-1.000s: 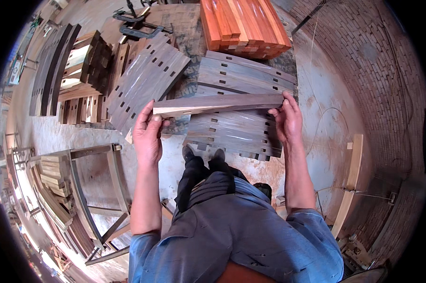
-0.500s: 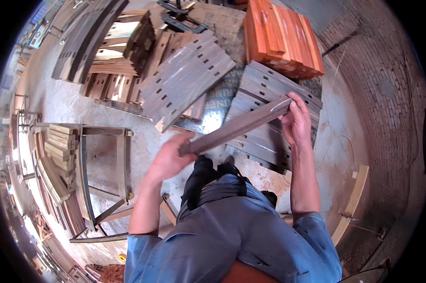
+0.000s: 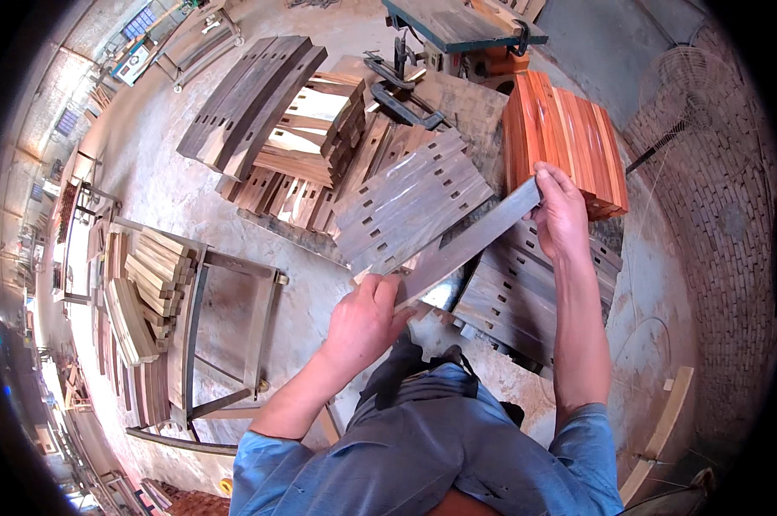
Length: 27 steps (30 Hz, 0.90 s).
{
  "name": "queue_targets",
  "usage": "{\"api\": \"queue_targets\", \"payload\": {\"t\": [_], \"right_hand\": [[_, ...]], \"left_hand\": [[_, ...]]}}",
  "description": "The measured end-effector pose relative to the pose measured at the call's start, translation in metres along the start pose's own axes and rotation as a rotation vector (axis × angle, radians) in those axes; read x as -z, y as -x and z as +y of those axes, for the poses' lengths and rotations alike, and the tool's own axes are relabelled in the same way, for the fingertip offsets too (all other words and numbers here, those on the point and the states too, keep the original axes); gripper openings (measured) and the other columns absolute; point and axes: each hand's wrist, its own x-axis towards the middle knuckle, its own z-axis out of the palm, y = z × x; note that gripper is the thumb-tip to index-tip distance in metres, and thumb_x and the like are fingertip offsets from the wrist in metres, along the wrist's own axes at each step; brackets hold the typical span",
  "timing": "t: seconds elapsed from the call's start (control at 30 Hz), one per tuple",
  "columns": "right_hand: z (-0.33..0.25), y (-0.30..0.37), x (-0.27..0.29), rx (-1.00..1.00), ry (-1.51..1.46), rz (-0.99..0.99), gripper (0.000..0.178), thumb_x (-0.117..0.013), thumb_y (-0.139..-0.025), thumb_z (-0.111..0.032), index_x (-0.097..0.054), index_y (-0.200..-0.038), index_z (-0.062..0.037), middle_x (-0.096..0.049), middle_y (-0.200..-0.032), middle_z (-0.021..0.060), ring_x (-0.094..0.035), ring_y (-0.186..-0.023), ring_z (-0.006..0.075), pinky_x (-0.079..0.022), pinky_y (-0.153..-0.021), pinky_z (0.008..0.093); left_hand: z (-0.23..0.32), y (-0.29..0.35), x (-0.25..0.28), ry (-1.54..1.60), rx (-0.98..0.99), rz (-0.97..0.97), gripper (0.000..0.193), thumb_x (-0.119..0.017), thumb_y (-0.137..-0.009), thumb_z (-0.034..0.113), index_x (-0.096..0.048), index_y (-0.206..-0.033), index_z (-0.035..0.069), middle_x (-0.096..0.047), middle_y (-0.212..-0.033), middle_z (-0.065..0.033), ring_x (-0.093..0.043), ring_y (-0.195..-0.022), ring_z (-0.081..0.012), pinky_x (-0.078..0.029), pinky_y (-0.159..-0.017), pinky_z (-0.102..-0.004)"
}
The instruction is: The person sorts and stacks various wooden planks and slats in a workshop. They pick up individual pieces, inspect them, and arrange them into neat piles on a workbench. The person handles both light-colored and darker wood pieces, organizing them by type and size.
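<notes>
A long, narrow dark wooden slat (image 3: 468, 249) spans the space between my two hands, slanting up to the right. My left hand (image 3: 368, 316) is closed around its near left end, and my right hand (image 3: 560, 209) grips the far right end with thumb and fingers. Beneath it lie two layers of greyish-brown slats with small rectangular slots: one slotted layer (image 3: 416, 202) at the left and another (image 3: 513, 301) at the right, partly hidden by the slat and my right arm. The slat is raised above both.
A stack of reddish-orange wood pieces (image 3: 569, 142) stands at the far right. Dark slotted boards (image 3: 247, 99) lie on piled wood at the far left, beside black clamps (image 3: 401, 95). A frame rack (image 3: 264, 335) with pale sticks (image 3: 161, 284) stands left. A fan (image 3: 682, 82) is near the brick wall.
The view has tilted up, showing more of the workshop beyond. The slat has turned in my hands, so a broader, lighter face now shows. Both hands still hold its ends.
</notes>
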Motion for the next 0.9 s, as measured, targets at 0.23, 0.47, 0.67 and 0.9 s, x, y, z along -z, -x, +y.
{"api": "queue_targets", "payload": {"t": [0.23,0.47,0.67,0.9], "right_hand": [[0.005,-0.019,-0.022,-0.053,0.126,-0.058,0.026,-0.06,-0.095,-0.027,-0.057,-0.106,-0.0036,-0.059,-0.081,0.0016,-0.057,-0.065,0.0105,-0.046,-0.049,0.0259],[-0.001,0.004,0.01,0.042,0.161,0.063,0.04,-0.059,-0.095,-0.029,-0.055,-0.121,0.0009,-0.057,-0.097,0.0049,-0.057,-0.078,0.0134,-0.05,-0.06,0.0286],[0.016,0.038,0.114,0.018,0.261,0.222,0.034,-0.058,-0.096,-0.03,-0.057,-0.117,-0.0028,-0.059,-0.101,0.0037,-0.057,-0.08,0.0115,-0.049,-0.062,0.0279],[0.038,0.093,0.233,-0.079,0.28,0.525,0.033,-0.057,-0.096,-0.032,-0.059,-0.114,-0.0053,-0.06,-0.09,0.0004,-0.056,-0.07,0.0086,-0.046,-0.06,0.024]], "left_hand": [[-0.002,-0.02,0.028,-0.25,0.01,0.004,0.051,-0.072,-0.079,0.021,-0.051,-0.122,0.003,-0.058,-0.097,-0.018,-0.063,-0.083,-0.0339,-0.052,-0.068,-0.0415],[-0.071,-0.055,0.063,-0.241,-0.085,0.364,0.033,-0.07,-0.081,0.022,-0.059,-0.107,0.005,-0.058,-0.089,-0.0156,-0.062,-0.078,-0.0303,-0.052,-0.062,-0.0418],[-0.132,-0.119,0.143,-0.539,0.129,0.532,0.029,-0.071,-0.079,0.028,-0.061,-0.085,0.002,-0.059,-0.083,-0.0177,-0.058,-0.083,-0.036,-0.048,-0.072,-0.0461],[-0.205,-0.161,0.153,-0.714,0.108,0.575,0.034,-0.067,-0.081,0.037,-0.066,-0.09,0.003,-0.063,-0.094,-0.0203,-0.06,-0.091,-0.0389,-0.049,-0.079,-0.0471]]}}
